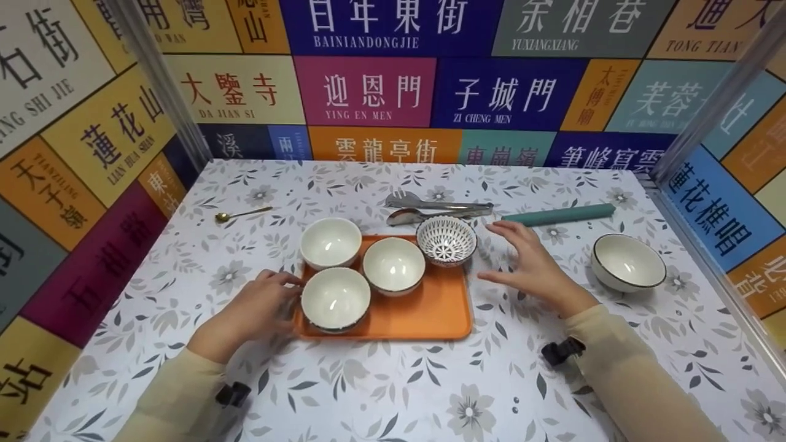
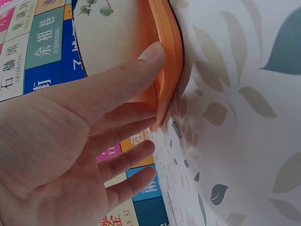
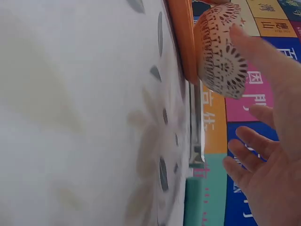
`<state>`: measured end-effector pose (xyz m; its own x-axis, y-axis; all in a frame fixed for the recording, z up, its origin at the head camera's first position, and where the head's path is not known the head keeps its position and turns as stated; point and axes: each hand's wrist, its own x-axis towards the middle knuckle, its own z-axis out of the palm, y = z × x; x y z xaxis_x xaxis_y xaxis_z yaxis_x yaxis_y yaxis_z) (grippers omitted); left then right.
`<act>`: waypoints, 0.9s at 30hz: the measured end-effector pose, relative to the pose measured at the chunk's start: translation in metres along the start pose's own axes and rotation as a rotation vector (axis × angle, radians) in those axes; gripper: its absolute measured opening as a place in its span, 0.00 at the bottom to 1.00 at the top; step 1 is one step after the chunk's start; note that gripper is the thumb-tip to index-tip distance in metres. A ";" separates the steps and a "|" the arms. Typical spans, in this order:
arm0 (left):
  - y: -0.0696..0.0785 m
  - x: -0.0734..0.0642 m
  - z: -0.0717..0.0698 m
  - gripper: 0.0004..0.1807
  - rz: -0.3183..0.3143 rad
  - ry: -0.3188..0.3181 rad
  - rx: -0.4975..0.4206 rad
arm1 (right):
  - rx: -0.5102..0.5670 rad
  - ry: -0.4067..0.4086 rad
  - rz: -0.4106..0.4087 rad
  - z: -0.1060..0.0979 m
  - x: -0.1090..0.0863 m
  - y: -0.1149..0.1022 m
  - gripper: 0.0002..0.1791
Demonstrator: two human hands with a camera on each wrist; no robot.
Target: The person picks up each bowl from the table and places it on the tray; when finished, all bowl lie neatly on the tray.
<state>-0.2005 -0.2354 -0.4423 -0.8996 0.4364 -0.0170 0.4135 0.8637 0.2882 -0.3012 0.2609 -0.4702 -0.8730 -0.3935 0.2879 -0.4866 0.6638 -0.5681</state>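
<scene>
On an orange tray (image 1: 424,313) sit three plain cream bowls: a back-left bowl (image 1: 331,242), a front-left bowl (image 1: 336,299) and a middle bowl (image 1: 393,265). A black-and-white patterned bowl (image 1: 446,240) stands at the tray's back right corner. My left hand (image 1: 255,313) is at the tray's left side; in the left wrist view its thumb (image 2: 153,54) lies against the orange rim, with the fingers fairly straight. To the right of the patterned bowl, my right hand (image 1: 534,267) is spread with thumb and fingers apart, holding nothing. The right wrist view shows the patterned bowl (image 3: 221,52) beyond the thumb.
A dark-rimmed cream bowl (image 1: 629,263) stands at the right. Behind the tray lie metal tongs (image 1: 439,202) and a spoon (image 1: 405,216). A green stick-shaped item (image 1: 562,213) is at the back right, a small gold spoon (image 1: 242,213) at the back left. Sign-covered walls enclose the table.
</scene>
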 end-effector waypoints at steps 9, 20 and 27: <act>0.001 -0.002 0.002 0.33 -0.006 0.008 0.000 | -0.161 0.107 0.024 -0.049 -0.041 0.023 0.41; 0.000 -0.002 0.001 0.32 0.013 0.010 0.028 | -0.223 0.169 0.183 -0.102 -0.078 0.059 0.46; 0.000 -0.002 -0.001 0.32 0.001 0.002 0.015 | -0.189 0.134 0.350 -0.121 -0.096 0.083 0.56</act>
<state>-0.1985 -0.2361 -0.4415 -0.8992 0.4372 -0.0150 0.4169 0.8668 0.2738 -0.2621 0.4309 -0.4516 -0.9773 -0.0453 0.2071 -0.1458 0.8527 -0.5017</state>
